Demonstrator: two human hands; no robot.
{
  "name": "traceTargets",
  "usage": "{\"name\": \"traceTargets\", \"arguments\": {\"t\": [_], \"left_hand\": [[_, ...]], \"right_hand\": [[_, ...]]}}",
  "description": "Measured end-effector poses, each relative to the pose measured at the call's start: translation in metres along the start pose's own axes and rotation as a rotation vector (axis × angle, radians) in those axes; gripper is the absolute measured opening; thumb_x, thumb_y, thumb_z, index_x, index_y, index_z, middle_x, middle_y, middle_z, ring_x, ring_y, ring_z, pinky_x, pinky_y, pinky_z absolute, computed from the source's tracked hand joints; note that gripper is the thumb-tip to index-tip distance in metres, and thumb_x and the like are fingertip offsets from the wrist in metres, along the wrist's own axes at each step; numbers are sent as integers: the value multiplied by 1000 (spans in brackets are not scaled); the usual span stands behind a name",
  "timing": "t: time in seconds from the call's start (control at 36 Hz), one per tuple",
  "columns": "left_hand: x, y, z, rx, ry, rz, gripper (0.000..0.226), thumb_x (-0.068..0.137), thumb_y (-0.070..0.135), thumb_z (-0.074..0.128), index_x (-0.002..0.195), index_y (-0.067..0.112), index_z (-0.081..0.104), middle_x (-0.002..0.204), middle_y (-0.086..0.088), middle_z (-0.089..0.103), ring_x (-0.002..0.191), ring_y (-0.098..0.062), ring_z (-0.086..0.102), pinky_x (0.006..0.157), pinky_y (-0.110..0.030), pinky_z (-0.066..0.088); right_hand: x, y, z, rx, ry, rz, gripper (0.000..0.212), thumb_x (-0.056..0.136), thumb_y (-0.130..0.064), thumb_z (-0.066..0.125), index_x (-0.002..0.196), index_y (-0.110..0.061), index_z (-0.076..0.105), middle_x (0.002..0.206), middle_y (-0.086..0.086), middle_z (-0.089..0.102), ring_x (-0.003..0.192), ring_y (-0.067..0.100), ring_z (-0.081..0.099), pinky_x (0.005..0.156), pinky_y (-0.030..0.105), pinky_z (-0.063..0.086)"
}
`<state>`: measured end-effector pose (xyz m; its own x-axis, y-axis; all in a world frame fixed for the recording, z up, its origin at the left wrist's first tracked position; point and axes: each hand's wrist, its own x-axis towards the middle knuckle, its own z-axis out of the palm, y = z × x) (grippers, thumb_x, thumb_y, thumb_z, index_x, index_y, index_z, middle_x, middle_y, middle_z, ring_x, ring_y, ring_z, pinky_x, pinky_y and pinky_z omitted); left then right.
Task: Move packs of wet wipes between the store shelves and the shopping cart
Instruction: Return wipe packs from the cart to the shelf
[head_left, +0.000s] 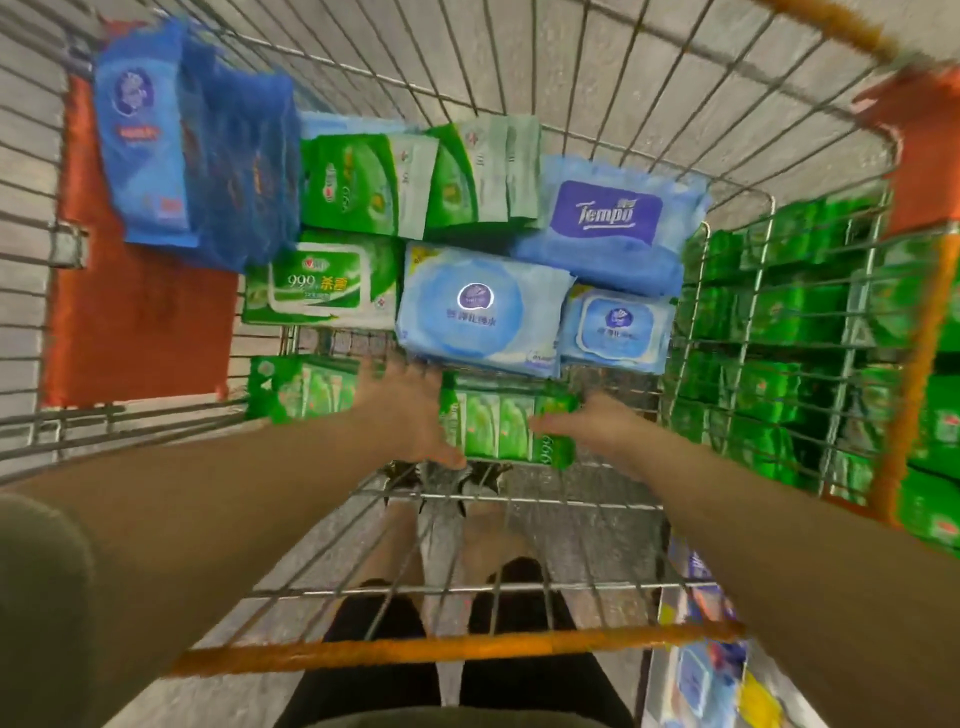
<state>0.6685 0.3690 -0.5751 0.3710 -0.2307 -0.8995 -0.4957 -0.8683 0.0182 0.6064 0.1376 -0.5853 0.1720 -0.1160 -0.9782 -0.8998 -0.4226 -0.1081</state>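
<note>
Head view looks straight down into the cart, both arms reaching in. Left hand and right hand sit on either end of a green pack at the cart's near end, fingers fairly straight, though blur means I can't tell how firm the hold is. Farther in lie a Tempo pack, pale blue packs and more green ones. Right of the cart, shelves hold green packs.
</note>
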Motion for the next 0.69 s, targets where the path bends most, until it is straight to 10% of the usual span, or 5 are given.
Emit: {"name": "traceTargets", "arguments": {"t": [0.11, 0.22, 0.58, 0.69], "left_hand": [[8, 6, 9, -41, 10, -12, 127, 62, 87, 61, 157, 16, 13, 161, -9, 29, 150, -31, 20, 120, -64, 8], [14, 11, 15, -61, 19, -45, 127, 63, 82, 66, 156, 14, 14, 159, -8, 32, 150, -31, 20, 119, -65, 8], [29, 14, 9, -15, -80, -63, 136, 57, 77, 76, 157, 11, 11, 161, -14, 25, 151, -37, 14, 115, -71, 14], [35, 12, 10, -17, -85, -51, 139, 54, 78, 77, 157, 10, 12, 162, -15, 22, 151, -36, 12, 116, -69, 13]], "right_hand": [[7, 0, 5, 98, -36, 35, 69, 74, -35, 91, 125, -14, 50, 125, 6, 59, 105, 22, 57, 90, 34, 48], [30, 12, 6, 188, -111, 18, 131, 33, -54, 103, 142, -12, 43, 136, 1, 61, 116, 25, 64, 98, 45, 56], [55, 20, 31, 327, -204, 5, 158, 13, -52, 101, 151, -17, 32, 149, 8, 52, 133, 31, 53, 113, 59, 40], [20, -2, 33, 316, -113, -23, 139, 45, -34, 99, 158, -19, 19, 157, 10, 43, 139, 32, 47, 116, 54, 37]]}}
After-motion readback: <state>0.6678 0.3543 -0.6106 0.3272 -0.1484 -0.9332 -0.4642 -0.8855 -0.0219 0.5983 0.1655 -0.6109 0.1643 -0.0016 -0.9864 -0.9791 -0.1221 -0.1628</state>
